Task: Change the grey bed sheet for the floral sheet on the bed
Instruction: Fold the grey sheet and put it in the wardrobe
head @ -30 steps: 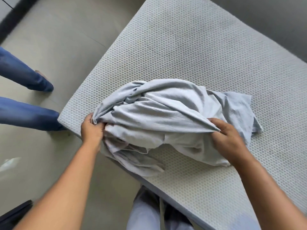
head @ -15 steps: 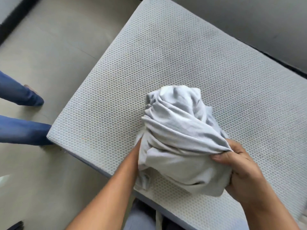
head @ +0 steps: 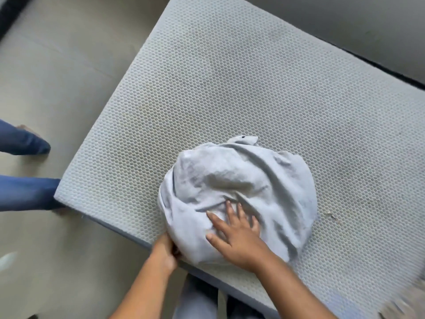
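Observation:
The grey bed sheet [head: 241, 187] lies bunched into a rounded bundle on the bare mattress [head: 230, 88], near its front edge. My right hand [head: 236, 236] rests flat on top of the bundle with its fingers spread and straight. My left hand [head: 164, 252] is at the bundle's lower left side, by the mattress edge, its fingers tucked against the cloth and partly hidden. The mattress has a honeycomb-textured cover and no sheet over it. No floral sheet is in view.
Another person's legs in blue jeans [head: 25, 192] stand on the floor just left of the mattress corner. The tiled floor [head: 57, 65] spreads to the left. A dark gap [head: 391, 72] runs along the mattress's far right side.
The sheet went from a spread-out heap to a tight bundle. My right hand let go of its pinch and now lies flat on top. My left hand moved to the bundle's lower left.

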`<state>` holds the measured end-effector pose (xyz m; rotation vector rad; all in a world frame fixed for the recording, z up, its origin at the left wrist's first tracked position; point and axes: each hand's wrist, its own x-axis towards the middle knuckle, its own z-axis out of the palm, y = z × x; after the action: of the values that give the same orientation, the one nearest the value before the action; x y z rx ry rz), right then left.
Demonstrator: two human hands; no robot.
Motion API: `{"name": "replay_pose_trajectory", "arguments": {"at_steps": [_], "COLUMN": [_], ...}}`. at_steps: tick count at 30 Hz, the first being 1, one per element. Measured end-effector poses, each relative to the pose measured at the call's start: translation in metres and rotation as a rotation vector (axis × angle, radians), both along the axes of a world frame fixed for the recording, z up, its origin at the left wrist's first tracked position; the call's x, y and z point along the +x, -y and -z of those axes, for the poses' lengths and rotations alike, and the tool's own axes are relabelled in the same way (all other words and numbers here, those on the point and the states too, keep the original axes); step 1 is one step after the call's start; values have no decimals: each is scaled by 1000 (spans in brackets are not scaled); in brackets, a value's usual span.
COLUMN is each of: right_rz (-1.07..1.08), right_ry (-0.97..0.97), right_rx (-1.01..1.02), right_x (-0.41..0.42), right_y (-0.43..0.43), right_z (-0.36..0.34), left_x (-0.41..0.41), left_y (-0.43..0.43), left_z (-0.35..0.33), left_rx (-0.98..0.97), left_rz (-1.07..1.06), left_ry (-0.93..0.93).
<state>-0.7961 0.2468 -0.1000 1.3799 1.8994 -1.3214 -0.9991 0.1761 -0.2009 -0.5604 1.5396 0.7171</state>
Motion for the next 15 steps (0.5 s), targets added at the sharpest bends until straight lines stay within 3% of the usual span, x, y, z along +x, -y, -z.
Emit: {"name": "replay_pose_trajectory", "arguments": {"at_steps": [3, 5, 6, 8, 10, 15], "right_rz": [-26, 72, 165, 356, 434, 298], "right_ry": [-35, -17, 10, 68, 84, -63], "right_rx": [38, 176, 249, 357, 407, 528], "right_x": [8, 9, 8, 4, -4, -45], "right_y": [28, 37, 38, 30, 14, -57], "right_z": [10, 15, 17, 21, 23, 24], "left_x": [-24, -22, -15, 0, 11, -1], "left_y": [-2, -22, -37, -62, -81, -94], "left_z": [-35, -62, -77, -82, -72, -43], "left_rx": [11, 149, 236, 290, 273, 235], "left_rz": [10, 159, 293, 655, 796, 573], "left_ry": [-498, -833, -913, -974, -965, -839]}}
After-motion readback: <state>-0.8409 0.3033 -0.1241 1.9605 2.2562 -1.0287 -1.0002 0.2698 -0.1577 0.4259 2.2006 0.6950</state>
